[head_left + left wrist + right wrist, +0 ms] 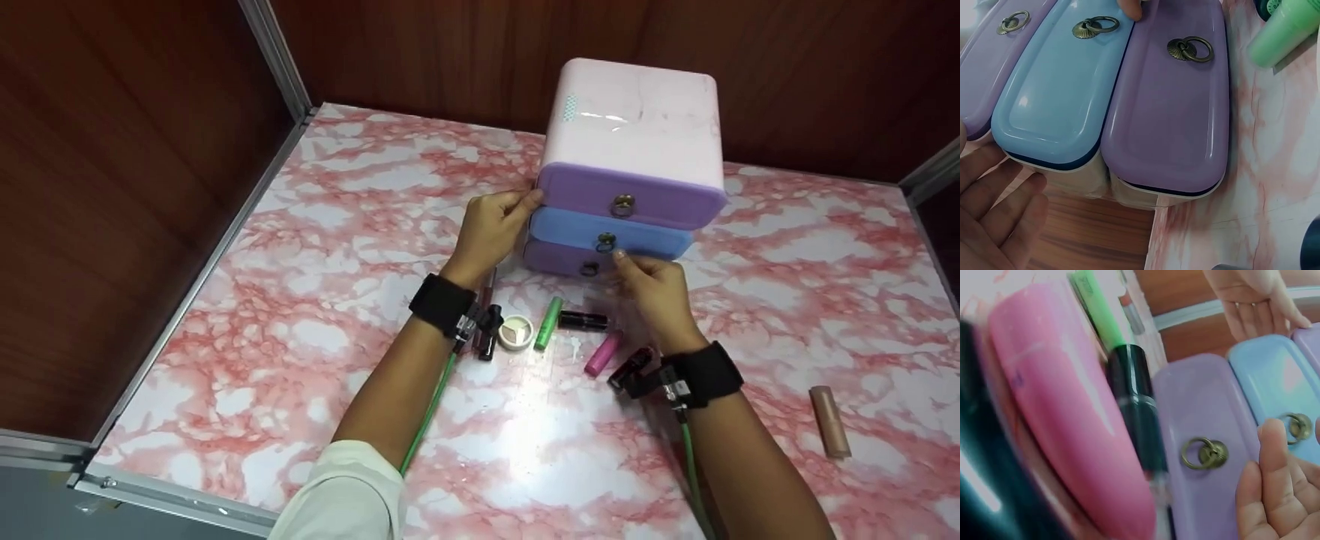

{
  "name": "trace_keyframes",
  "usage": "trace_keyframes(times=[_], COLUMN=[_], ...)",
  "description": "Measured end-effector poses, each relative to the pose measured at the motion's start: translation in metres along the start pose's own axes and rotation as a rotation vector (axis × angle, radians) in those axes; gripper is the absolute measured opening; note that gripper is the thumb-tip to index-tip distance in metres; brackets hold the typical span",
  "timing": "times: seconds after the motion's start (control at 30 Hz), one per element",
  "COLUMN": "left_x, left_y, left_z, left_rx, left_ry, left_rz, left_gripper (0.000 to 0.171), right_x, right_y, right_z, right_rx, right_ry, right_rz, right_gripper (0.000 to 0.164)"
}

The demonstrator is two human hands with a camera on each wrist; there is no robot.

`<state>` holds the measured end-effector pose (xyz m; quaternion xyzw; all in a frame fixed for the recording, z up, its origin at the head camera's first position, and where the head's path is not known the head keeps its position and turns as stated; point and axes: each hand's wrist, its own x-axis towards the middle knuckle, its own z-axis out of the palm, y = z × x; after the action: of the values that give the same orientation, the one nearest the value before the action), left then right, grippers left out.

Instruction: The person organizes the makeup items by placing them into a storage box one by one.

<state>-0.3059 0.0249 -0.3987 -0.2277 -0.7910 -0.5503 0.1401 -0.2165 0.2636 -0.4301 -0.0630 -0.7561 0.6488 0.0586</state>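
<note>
A pink mini drawer cabinet (637,120) stands at the back of the table, with a purple top drawer (630,193), a blue middle drawer (570,227) and a purple bottom drawer (551,257). Each drawer front carries a brass ring pull. My left hand (487,231) rests its thumb at the left edge of the top drawer; its other fingers extend along the cabinet's side in the left wrist view. My right hand (660,296) has its fingertips at the blue drawer's lower edge, just below the ring pull (1297,427). All three drawers appear closed.
Before the cabinet lie a green tube (548,324), a black lipstick (583,321), a pink tube (604,354), a round compact (516,332) and dark tubes (487,345). A tan tube (830,421) lies at the right. Wood-look panels (420,60) stand behind the table.
</note>
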Motion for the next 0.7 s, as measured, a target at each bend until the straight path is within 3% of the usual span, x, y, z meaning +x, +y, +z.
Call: trace_keyframes(times=[0.23, 0.4, 0.7], left_x=[-0.001, -0.002, -0.001], left_y=[-0.001, -0.001, 0.0], left_z=[0.0, 0.0, -0.001], left_rx=[-0.029, -0.002, -0.002], left_ry=[0.006, 0.007, 0.003], left_rz=[-0.014, -0.022, -0.035], left_gripper=[0.05, 0.055, 0.055], right_x=[0.005, 0.005, 0.007], right_y=[0.002, 0.002, 0.001], right_z=[0.01, 0.015, 0.022], right_rx=[0.28, 0.475, 0.523], right_ry=[-0.08, -0.114, -0.033], right_rz=[0.138, 0.169, 0.107], right_gripper=[0.052, 0.052, 0.033])
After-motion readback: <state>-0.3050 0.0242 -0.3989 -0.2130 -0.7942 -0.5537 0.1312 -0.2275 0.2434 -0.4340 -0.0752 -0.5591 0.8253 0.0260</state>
